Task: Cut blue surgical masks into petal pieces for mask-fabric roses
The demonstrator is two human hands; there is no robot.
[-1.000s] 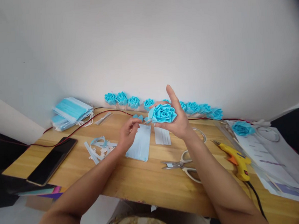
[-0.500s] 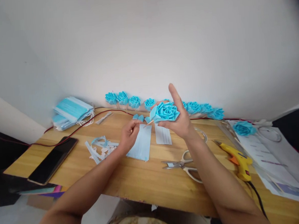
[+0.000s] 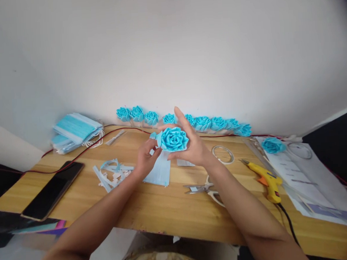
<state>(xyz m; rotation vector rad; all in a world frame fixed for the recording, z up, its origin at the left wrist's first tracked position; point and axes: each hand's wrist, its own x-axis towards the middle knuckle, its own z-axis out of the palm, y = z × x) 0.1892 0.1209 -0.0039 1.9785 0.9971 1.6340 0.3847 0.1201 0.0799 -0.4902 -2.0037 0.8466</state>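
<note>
A bright blue folded flower (image 3: 173,139) is up over the middle of the table, its petals turned toward me. My right hand (image 3: 192,144) cups it from the right, one finger raised and other fingers around the back and below. At the flower's lower left edge, my left hand (image 3: 148,157) is closed in a pinch where the stem is; the stem itself is hidden now. Beneath the hands lie a light blue mask sheet (image 3: 159,172) and a partly covered white pleated piece (image 3: 185,163). Scissors (image 3: 202,188) rest near my right forearm.
Several finished blue flowers (image 3: 203,123) line the wall. Left are stacked masks (image 3: 77,128), a phone (image 3: 52,191) and cut scraps (image 3: 113,175). Right are a wire coil (image 3: 223,155), a yellow glue gun (image 3: 264,179), papers (image 3: 299,173) and another flower (image 3: 273,145). A red cable (image 3: 83,156) crosses the table.
The flower has moved left and turned to face me more. My left hand has come closer to it, and the stem has gone out of sight. The view has shifted slightly.
</note>
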